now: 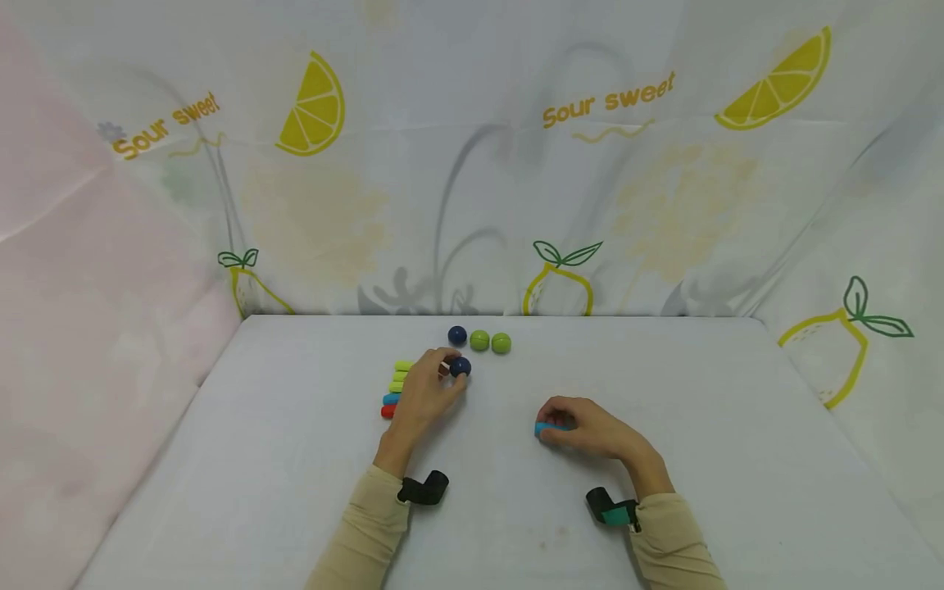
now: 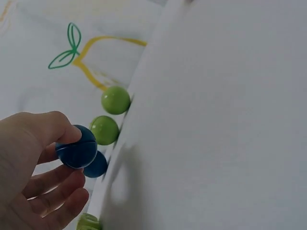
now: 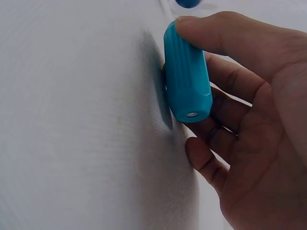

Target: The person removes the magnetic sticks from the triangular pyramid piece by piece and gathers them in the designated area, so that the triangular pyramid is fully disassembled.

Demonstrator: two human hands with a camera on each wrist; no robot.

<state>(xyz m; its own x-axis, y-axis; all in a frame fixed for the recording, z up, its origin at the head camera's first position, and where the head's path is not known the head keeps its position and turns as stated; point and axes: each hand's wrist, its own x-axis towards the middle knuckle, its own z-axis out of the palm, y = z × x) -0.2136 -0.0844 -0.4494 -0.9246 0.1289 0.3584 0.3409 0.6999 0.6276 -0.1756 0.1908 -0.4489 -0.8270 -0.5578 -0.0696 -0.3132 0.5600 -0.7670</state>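
My left hand (image 1: 422, 395) pinches a dark blue ball (image 2: 76, 149) between thumb and fingers; a seam line runs round it. Behind it in the left wrist view, a second blue ball (image 2: 96, 165) and two green balls (image 2: 104, 130) form a row. On the right, a blue ridged cylinder (image 3: 186, 79) with a small hole in its end face is gripped by my right hand (image 1: 592, 428), the thumb lying on one end of it. In the right wrist view its shadow falls on the white tabletop close beside it.
Left of my left hand lies a column of small cylinders: yellow-green ones (image 1: 398, 377), a blue one (image 1: 391, 399) and a red one (image 1: 388, 411), partly covered by the hand. A lemon-print curtain (image 1: 472, 164) hangs behind the table's back edge.
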